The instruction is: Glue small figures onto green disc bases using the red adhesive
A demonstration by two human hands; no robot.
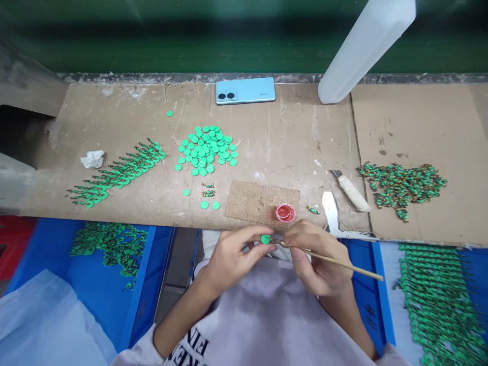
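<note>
Between thumb and fingers, my left hand (235, 256) pinches a small green disc (266, 238) just off the table's front edge. My right hand (322, 254) grips a thin wooden stick (343, 263), its tip pointing at the disc; whether they touch I cannot tell. Ahead of my hands, a small cup of red liquid (285, 213) stands on a brown board (251, 199). One small green and gold piece (312, 209) lies right of the cup. Loose green discs (206, 147) are heaped further back, and a few small green and gold pieces (208, 193) sit left of the board.
Finished-looking rows of green pieces (118, 173) lie at left, near a crumpled tissue (92, 159). A phone (247, 91) and a white bottle-like column (362, 56) are at the back. At right are a wrapped-handle knife (351, 190) and a green-gold pile (404, 185). Blue bins (143, 284) flank me.
</note>
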